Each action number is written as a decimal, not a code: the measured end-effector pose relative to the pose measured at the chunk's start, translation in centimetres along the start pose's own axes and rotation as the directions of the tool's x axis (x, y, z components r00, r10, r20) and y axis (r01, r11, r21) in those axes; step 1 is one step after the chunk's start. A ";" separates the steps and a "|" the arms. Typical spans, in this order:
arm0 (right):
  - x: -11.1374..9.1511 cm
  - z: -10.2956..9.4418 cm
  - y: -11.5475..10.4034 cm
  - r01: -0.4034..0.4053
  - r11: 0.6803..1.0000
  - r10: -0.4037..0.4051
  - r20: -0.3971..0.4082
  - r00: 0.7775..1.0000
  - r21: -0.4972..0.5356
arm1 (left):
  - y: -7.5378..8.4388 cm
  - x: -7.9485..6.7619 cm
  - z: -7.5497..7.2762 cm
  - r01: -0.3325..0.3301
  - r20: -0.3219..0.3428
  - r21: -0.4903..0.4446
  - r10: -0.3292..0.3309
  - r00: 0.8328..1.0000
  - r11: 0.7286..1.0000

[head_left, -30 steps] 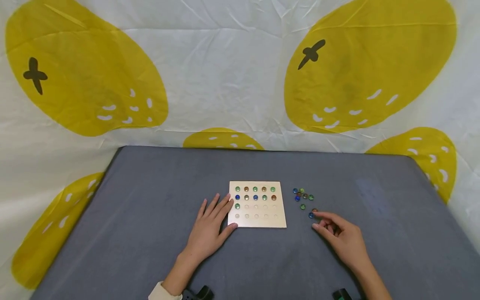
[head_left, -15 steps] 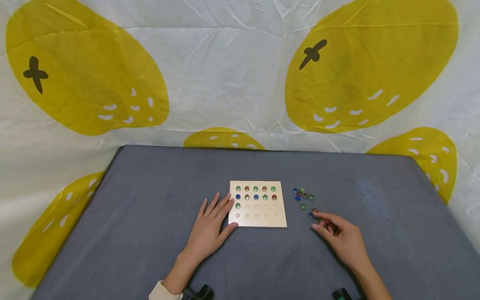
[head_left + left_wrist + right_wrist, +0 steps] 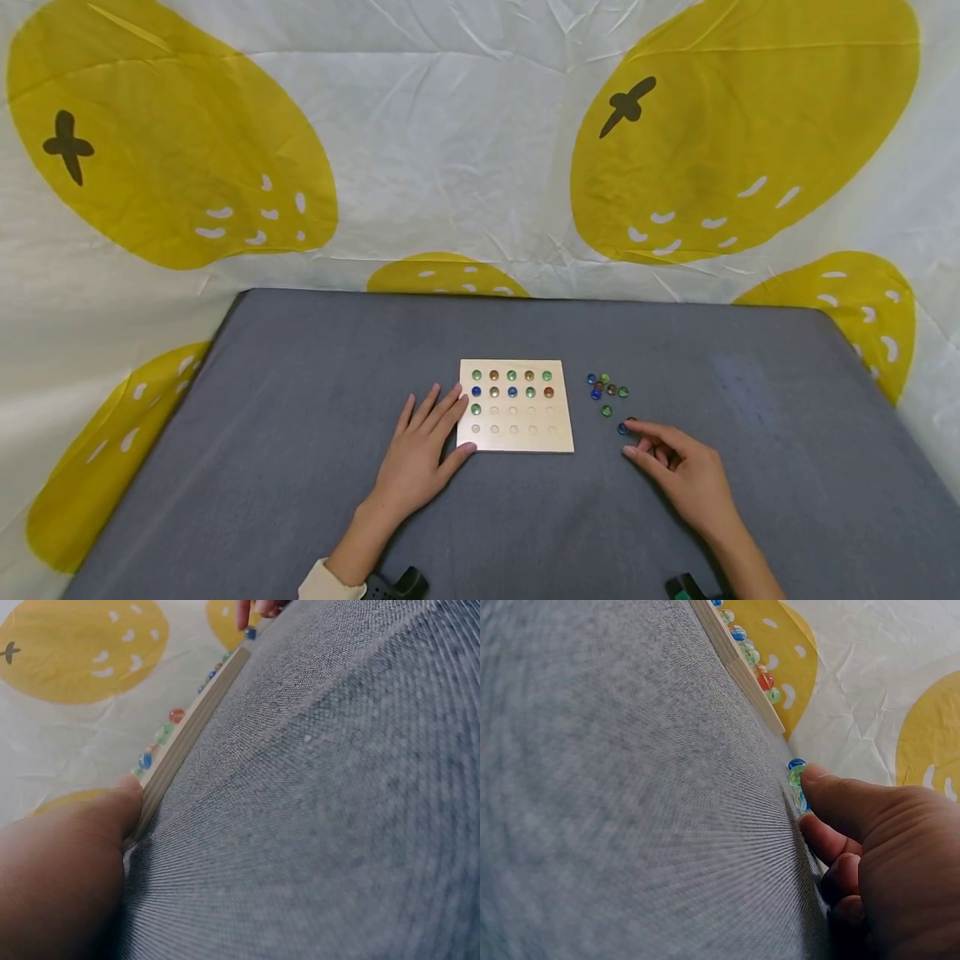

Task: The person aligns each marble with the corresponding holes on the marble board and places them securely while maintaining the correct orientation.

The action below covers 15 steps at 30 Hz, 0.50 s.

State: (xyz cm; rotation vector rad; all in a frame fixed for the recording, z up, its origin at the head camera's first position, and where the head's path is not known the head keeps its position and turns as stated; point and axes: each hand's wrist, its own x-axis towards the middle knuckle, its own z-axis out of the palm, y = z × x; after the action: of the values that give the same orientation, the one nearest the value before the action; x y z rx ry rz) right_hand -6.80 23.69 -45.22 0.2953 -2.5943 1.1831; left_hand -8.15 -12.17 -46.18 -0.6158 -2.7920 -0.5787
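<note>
Your head view looks down on the wooden board (image 3: 517,443), flat on the gray counter (image 3: 300,367), in front of you and near the middle. It shows rows of round dents: marbles fill the two far rows, and one green marble (image 3: 476,409) sits at the left of the third. The wrist views see the board from its edge, so they show its thick side and how the marbles poke up above it.

The board's near edge faces you. It looks a bit longer from side to side, but the slant makes that hard to be sure of.

Your left hand (image 3: 412,471) is spread out, with fingertips on the board's left edge and the thumb by its near left corner. The left wrist view shows that thumb against the wood.

Your right hand (image 3: 688,477) has a gap between thumb and pointing finger, and the other fingers are curled. The pointing finger is at a blue marble (image 3: 622,428) and partly hides a brown marble (image 3: 632,420); you can't tell if it touches them. More loose marbles (image 3: 606,411) lie just past them.
</note>
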 end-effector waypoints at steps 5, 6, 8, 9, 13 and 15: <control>0.1 -0.1 0.0 -0.023 0.999 0.023 0.018 1.000 -0.032 | 0.0 0.0 0.0 0.002 0.004 0.002 -0.002 1.000 1.000; 0.1 -0.1 0.1 -0.027 0.999 0.028 0.021 0.999 -0.034 | 0.0 0.0 0.0 0.003 0.004 0.003 -0.003 1.000 1.000; 0.1 -0.1 0.1 -0.029 0.998 0.030 0.027 0.999 -0.047 | 0.0 0.0 0.0 0.003 0.005 0.002 -0.003 1.000 1.000; 0.1 -0.1 0.1 -0.028 0.998 0.030 0.029 0.999 -0.055 | 0.0 0.0 0.0 0.004 0.005 0.001 -0.004 1.000 1.000; 0.2 0.0 0.0 -0.020 0.996 0.024 0.039 0.999 -0.087 | 0.1 0.0 -0.1 0.005 0.005 -0.008 -0.005 1.000 1.000; 0.3 0.0 -0.1 -0.013 0.995 0.017 0.044 0.999 -0.098 | 0.1 0.0 -0.1 0.005 0.005 -0.014 -0.005 1.000 1.000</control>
State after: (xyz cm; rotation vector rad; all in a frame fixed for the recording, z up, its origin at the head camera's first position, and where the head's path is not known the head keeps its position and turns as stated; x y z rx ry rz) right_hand -7.03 23.61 -45.06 0.2853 -2.6873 1.0622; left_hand -8.14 -12.16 -46.02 -0.6146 -2.7973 -0.5987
